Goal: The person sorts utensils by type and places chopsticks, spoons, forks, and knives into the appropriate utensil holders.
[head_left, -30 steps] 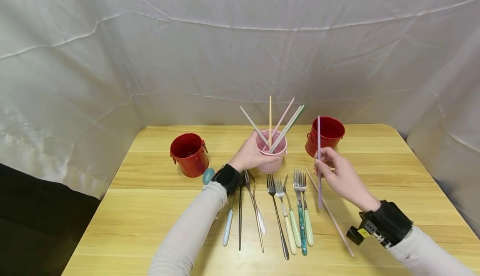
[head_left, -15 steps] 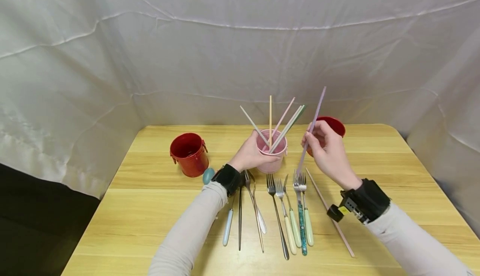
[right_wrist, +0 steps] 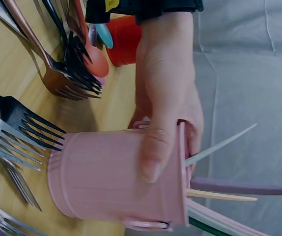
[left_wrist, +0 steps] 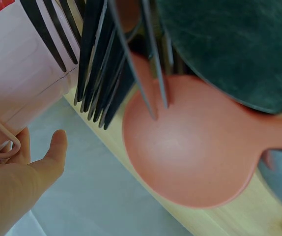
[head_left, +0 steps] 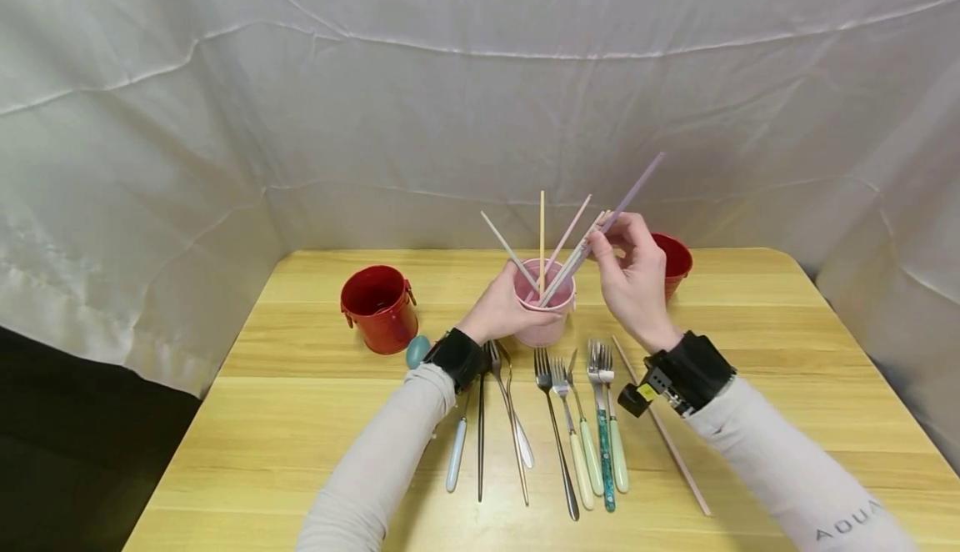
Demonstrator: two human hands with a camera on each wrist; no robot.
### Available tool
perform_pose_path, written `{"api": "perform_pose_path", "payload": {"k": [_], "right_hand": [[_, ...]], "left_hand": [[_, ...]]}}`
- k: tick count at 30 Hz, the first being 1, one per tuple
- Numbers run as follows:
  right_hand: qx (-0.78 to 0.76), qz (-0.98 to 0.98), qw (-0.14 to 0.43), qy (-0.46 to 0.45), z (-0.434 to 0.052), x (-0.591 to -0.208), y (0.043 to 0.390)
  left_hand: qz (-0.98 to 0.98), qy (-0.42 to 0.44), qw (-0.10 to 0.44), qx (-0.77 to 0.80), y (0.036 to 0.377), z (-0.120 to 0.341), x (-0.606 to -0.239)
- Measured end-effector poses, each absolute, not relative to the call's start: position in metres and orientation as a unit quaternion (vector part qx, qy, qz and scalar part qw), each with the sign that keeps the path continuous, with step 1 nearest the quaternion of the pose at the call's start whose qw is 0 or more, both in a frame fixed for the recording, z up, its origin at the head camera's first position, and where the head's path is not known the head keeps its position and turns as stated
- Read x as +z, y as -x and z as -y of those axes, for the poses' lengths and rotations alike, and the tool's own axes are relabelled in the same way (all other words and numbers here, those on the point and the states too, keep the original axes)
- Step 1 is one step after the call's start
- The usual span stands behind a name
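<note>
Lilac stick point(head_left: 637, 188): in the right hand point(head_left: 633, 277), slanted, its upper end leaning up and away to the right, its lower end at the mouth of the pink bucket point(head_left: 542, 333); whether the tip is inside I cannot tell.
Right hand's hold: thumb and fingers pinch the stick partway along, probably because a fingertip pinch lets so thin a thing be angled finely.
Pink bucket's place: upright on the desk point(head_left: 285, 427), between the hands, mouth up.
Left hand point(head_left: 504, 308): curled around the bucket near its rim, thumb on the outer wall; likely this steadies a light container against tipping or sliding.
Standing sticks: a yellow stick point(head_left: 542, 227), a pink stick point(head_left: 575, 223) and pale sticks point(head_left: 498, 233) fan out between the hands, presumably since the wide mouth lets each lean its own way.
Forks: a black fork point(head_left: 560, 444) and a teal-handled fork point(head_left: 605, 460) lie on the person's side of the hands, tines toward the bucket, perhaps so the handles are easy to reach.
Loose pink stick point(head_left: 678, 456): flat on the desk below the right wrist.
Red buckets: the left red bucket point(head_left: 382, 318) stands left of the left hand; the right red bucket point(head_left: 677, 260) stands behind the right hand, partly hidden by it.
Grey cloth point(head_left: 465, 118): beyond both hands, perhaps hung as a plain backdrop.
</note>
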State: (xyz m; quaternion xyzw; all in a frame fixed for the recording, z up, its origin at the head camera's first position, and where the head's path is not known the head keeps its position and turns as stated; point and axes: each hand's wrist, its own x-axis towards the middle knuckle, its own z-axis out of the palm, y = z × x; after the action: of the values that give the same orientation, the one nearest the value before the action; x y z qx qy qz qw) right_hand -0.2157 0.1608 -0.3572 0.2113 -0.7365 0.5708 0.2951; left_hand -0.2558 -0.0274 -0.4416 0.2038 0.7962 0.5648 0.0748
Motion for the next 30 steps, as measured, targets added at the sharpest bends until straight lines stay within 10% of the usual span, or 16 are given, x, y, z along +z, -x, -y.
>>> {"api": "perform_pose_path", "payload": {"k": [14, 30], "right_hand": [[0.425, 0.877, 0.15, -0.164, -0.158, -0.385, 0.225], [0.414, 0.892, 0.115, -0.141, -0.188, -0.412, 0.202]], "left_hand": [[-0.802, -0.21, 0.073, 0.554, 0.255, 0.031, -0.442], [-0.802, -0.224, 0.056, 0.552, 0.256, 0.029, -0.442]]}}
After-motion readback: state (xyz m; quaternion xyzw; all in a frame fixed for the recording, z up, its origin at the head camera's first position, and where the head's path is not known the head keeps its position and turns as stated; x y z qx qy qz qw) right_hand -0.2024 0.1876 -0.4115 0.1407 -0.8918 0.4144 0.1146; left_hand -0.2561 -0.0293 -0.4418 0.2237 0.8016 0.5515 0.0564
